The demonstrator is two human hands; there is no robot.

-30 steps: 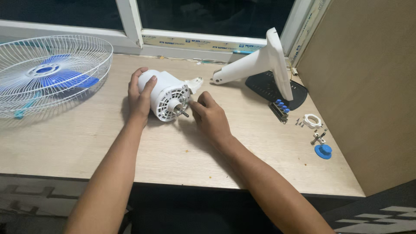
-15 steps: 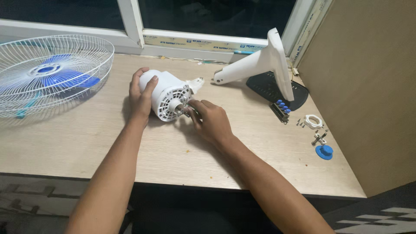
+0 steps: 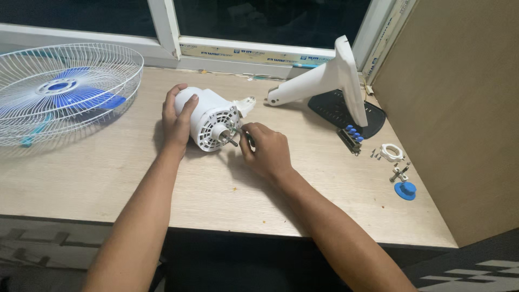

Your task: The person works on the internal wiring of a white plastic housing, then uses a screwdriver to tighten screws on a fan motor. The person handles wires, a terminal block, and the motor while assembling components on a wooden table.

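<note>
Fingers of the left hand wrap the white fan motor housing lying mid-counter, right of the caged blue-bladed fan guard. Right hand fingers pinch a small tool at the motor face. Farther right: white fan stand, blue knob.

Evenly lit from overhead indoor light; dark night-time window panes along the top. Soft, short shadows under both forearms and beside the white ribbed plastic motor housing on the pale wood-grain tabletop. No hard glare, only mild sheen on the white plastic stand arm. Sharp focus centre frame; slight wide-angle bowing at the edges. Dim floor at the bottom.
</note>
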